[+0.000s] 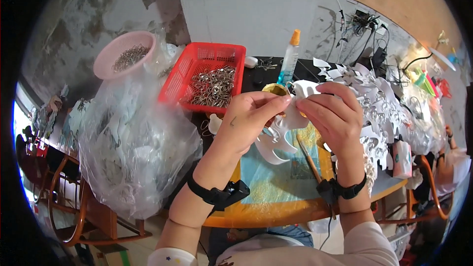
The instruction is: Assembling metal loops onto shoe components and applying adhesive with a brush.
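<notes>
In front of me, above the work surface, both hands hold a white cut-out piece [306,87] of thin, sheet-like material. My left hand [253,118] is closed, thumb and forefinger pinching its left edge. My right hand [337,116] is closed round its right side. A small metal hook or ring [289,85] shows at the piece's upper left, partly hidden by the fingers. Another curved white part [276,148] hangs or lies below; I cannot tell whether it joins the held piece. Just behind the fingers stands a small yellow-rimmed pot [275,88].
A red basket [170,81] of metal hooks and a pink basket [106,61] stand far left, above a large clear plastic bag [138,152]. A brush [310,160] lies on the glue-stained table [276,216]. Behind is an orange-capped bottle [290,56]; white cut-outs [384,103] are heaped right.
</notes>
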`<state>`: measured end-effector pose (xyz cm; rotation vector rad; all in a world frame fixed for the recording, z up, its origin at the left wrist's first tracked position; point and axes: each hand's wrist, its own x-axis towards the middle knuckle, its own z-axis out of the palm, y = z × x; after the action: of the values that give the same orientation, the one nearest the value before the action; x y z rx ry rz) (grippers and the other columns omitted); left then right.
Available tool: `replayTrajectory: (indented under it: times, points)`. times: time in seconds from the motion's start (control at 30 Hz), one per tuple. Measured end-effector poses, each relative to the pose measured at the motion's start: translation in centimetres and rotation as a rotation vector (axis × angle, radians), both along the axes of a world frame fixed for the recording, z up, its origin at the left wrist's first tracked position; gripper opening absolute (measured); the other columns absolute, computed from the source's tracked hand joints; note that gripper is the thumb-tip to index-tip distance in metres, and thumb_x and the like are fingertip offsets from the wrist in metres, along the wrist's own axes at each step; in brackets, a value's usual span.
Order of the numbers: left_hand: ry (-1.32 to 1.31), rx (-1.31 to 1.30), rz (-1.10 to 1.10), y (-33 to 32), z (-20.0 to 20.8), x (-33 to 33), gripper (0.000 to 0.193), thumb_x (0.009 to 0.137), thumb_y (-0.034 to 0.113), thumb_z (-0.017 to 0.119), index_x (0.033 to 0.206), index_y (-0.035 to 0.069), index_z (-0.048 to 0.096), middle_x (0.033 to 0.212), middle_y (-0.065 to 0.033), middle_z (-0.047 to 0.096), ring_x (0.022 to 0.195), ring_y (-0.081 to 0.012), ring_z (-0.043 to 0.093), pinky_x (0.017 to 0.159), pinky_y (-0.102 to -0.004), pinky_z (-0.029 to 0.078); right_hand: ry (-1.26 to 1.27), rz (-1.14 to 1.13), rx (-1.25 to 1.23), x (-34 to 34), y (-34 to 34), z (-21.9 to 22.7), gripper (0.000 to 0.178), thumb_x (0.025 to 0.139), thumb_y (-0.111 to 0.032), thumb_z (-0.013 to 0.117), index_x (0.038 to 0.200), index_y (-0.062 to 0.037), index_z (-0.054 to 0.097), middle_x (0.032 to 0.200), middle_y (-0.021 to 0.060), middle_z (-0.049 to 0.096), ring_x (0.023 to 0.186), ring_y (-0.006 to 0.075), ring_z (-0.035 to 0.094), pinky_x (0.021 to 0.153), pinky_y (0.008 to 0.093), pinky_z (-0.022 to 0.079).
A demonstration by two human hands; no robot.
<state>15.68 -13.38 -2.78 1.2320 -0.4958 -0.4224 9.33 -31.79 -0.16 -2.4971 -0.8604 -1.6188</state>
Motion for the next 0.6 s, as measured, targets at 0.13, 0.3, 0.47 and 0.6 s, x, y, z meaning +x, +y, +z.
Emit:
replayTrajectory:
  times: [0.13,0.3,0.47,0.6]
  points:
    - [0.121,-0.01,-0.049,0.2,-0.14,0.18,0.02,0.088,0.023,0.067,0.095,0.004,0.069,0.08,0.0018,0.065,0.068,-0.0039,0.057,0.061,-0.0184,0.044,-0.033,-0.089,-0.022,-0.15,0.22,-0.36,0.026,0.058,-0.017,0.071,0.083,-0.014,0.07,0.081,-0.005,0.065,0.082,0.018,0.057,0.064,0.028,0.049]
    - [0.182,-0.03,-0.111,-0.03,-0.5,0.22,0.022,0.087,0.026,0.07,0.092,0.005,0.069,0.078,0.0027,0.063,0.066,-0.0031,0.054,0.059,-0.0185,0.041,-0.066,-0.101,-0.041,0.09,0.11,-0.58,0.026,0.057,-0.019,0.074,0.082,-0.0149,0.067,0.079,-0.0049,0.062,0.08,0.0174,0.054,0.068,0.03,0.049]
    - [0.198,-0.042,-0.136,-0.18,-0.34,-0.08,0.026,0.085,0.029,0.073,0.092,0.004,0.07,0.077,0.0031,0.063,0.065,-0.0027,0.05,0.059,-0.0186,0.038,-0.086,-0.108,-0.066,0.49,-0.23,-0.73,0.027,0.058,-0.015,0.074,0.081,-0.0143,0.062,0.078,-0.0027,0.059,0.081,0.0191,0.054,0.07,0.0311,0.049]
    - [0.166,-0.032,-0.164,-0.03,-0.2,0.06,0.027,0.085,0.025,0.073,0.097,0.001,0.069,0.079,0.0017,0.064,0.066,-0.0034,0.052,0.06,-0.019,0.04,-0.063,-0.093,-0.082,0.23,-0.42,-0.4,0.026,0.06,-0.014,0.071,0.083,-0.0127,0.06,0.082,0.0001,0.059,0.081,0.0213,0.054,0.072,0.0333,0.05]
